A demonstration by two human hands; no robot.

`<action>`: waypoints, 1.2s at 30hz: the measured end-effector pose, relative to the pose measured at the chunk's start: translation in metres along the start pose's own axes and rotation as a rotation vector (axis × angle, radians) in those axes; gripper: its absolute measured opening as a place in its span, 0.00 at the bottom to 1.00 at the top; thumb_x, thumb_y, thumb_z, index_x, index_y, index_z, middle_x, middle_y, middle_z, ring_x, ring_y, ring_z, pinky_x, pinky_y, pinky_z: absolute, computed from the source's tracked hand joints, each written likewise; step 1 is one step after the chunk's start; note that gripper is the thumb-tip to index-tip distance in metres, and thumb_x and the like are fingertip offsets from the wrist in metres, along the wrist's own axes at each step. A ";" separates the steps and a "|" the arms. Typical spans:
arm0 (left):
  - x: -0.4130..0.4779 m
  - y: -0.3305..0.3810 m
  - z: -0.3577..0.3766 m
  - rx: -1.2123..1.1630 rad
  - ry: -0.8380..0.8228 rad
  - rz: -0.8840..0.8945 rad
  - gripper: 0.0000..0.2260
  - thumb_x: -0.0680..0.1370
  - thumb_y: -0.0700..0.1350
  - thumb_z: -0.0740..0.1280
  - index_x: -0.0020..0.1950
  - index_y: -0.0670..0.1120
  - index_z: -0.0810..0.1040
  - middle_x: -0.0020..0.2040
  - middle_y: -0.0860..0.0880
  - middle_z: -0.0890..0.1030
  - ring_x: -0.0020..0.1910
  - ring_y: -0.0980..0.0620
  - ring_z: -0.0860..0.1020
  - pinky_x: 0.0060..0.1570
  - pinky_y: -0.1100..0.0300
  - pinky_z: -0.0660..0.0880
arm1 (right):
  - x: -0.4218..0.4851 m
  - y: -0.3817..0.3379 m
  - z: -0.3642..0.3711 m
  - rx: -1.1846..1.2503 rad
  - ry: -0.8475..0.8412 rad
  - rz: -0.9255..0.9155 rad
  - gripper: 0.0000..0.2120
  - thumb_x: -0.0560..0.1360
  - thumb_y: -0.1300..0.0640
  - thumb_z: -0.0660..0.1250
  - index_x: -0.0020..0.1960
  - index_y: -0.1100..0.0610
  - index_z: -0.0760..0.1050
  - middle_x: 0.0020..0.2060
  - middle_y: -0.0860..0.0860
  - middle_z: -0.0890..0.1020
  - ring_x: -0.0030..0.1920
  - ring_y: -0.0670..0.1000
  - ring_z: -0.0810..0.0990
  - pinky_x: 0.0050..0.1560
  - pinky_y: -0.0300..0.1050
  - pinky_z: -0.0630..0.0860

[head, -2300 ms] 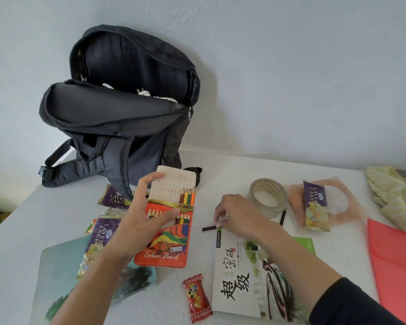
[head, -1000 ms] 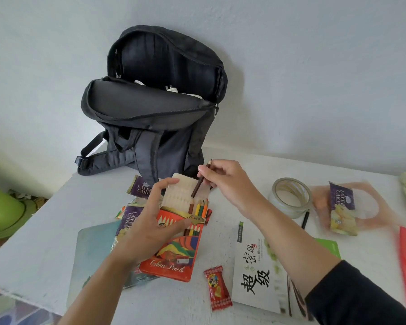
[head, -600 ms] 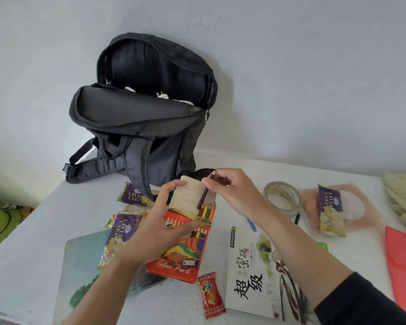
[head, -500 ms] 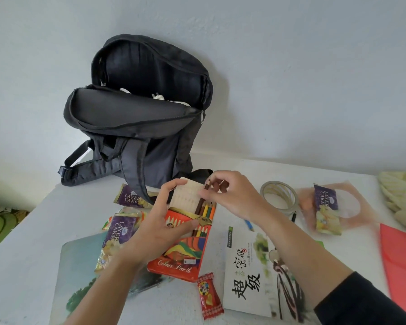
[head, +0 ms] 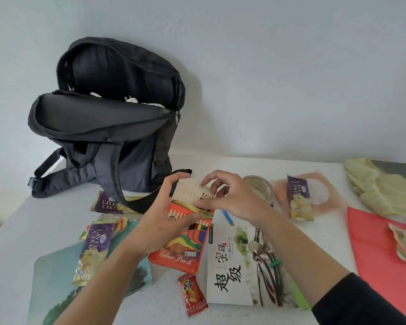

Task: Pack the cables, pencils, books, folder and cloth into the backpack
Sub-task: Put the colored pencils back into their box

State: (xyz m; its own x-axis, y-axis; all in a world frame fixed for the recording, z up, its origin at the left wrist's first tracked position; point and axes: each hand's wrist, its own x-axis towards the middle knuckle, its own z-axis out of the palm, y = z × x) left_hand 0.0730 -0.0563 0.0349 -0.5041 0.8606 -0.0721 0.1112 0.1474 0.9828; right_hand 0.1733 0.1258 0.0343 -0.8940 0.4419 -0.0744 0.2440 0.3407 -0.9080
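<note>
Behind the left hand and to its left, I see the black backpack (head: 117,130) standing open against the wall, with white cables (head: 136,100) showing in its mouth. Under the left forearm lies a book with a teal cover (head: 54,277), and a Layer Cake packet (head: 94,249) lies on it. The left hand (head: 164,221) grips the orange colour pencil box (head: 185,245), with the thumb across the front and the fingers behind. The right hand (head: 230,202) is just beside it and pinches the cream pencil tray (head: 188,192) that sticks out of the top of the box. Just under the right hand a blue pencil (head: 227,218) lies on the table (head: 17,242). Below the right wrist is a white book with Chinese characters (head: 234,270). Well to the right of this hand are the yellow cloth (head: 380,191) and the red folder (head: 380,256).
</note>
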 end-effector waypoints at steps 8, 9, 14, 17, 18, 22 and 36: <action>0.014 -0.007 0.017 -0.112 0.018 -0.024 0.30 0.77 0.36 0.73 0.69 0.60 0.64 0.54 0.49 0.86 0.49 0.43 0.87 0.42 0.52 0.85 | -0.006 0.037 -0.025 -0.229 0.343 0.069 0.04 0.77 0.56 0.73 0.43 0.53 0.84 0.37 0.48 0.84 0.36 0.45 0.78 0.39 0.36 0.70; 0.015 -0.009 0.018 -0.115 0.027 -0.025 0.30 0.77 0.36 0.73 0.69 0.60 0.65 0.56 0.48 0.86 0.49 0.44 0.87 0.42 0.53 0.85 | -0.009 0.045 -0.021 -0.343 0.322 0.062 0.04 0.77 0.57 0.72 0.44 0.54 0.85 0.38 0.47 0.84 0.38 0.44 0.79 0.39 0.35 0.70; 0.015 -0.020 0.024 -0.105 0.075 -0.025 0.30 0.77 0.36 0.73 0.70 0.59 0.65 0.58 0.46 0.84 0.52 0.45 0.86 0.44 0.53 0.85 | -0.015 0.072 0.010 -0.725 0.219 0.166 0.12 0.78 0.47 0.68 0.56 0.53 0.83 0.48 0.49 0.84 0.48 0.49 0.78 0.45 0.45 0.75; 0.014 -0.023 0.022 -0.101 0.102 -0.025 0.29 0.77 0.36 0.73 0.69 0.59 0.65 0.58 0.45 0.84 0.52 0.45 0.86 0.44 0.52 0.85 | -0.013 0.076 0.018 -0.748 0.216 0.181 0.10 0.79 0.54 0.66 0.57 0.52 0.83 0.52 0.49 0.83 0.51 0.51 0.80 0.47 0.46 0.77; 0.015 -0.023 0.021 -0.102 0.108 -0.026 0.29 0.77 0.36 0.73 0.69 0.59 0.65 0.58 0.45 0.84 0.52 0.45 0.86 0.44 0.52 0.85 | -0.012 0.076 0.018 -0.754 0.217 0.179 0.10 0.78 0.56 0.65 0.56 0.52 0.83 0.53 0.49 0.82 0.52 0.52 0.80 0.47 0.47 0.77; 0.015 -0.024 0.018 -0.122 0.114 -0.040 0.29 0.77 0.35 0.73 0.69 0.58 0.65 0.58 0.46 0.84 0.51 0.44 0.87 0.43 0.53 0.85 | -0.008 0.077 0.017 -0.806 0.223 0.185 0.07 0.78 0.56 0.67 0.52 0.55 0.82 0.52 0.51 0.80 0.50 0.54 0.80 0.47 0.50 0.79; 0.027 -0.007 0.013 -0.121 0.137 -0.033 0.28 0.78 0.38 0.73 0.68 0.61 0.66 0.56 0.48 0.85 0.48 0.44 0.87 0.42 0.52 0.85 | 0.008 0.011 -0.017 0.257 0.421 -0.028 0.04 0.79 0.61 0.69 0.46 0.55 0.78 0.36 0.47 0.82 0.34 0.48 0.79 0.38 0.42 0.74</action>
State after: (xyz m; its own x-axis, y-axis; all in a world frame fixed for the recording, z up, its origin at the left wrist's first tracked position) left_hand 0.0700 -0.0281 0.0241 -0.6184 0.7808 -0.0889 -0.0074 0.1074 0.9942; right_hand 0.1750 0.1471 0.0311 -0.6567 0.7503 0.0763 0.0741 0.1650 -0.9835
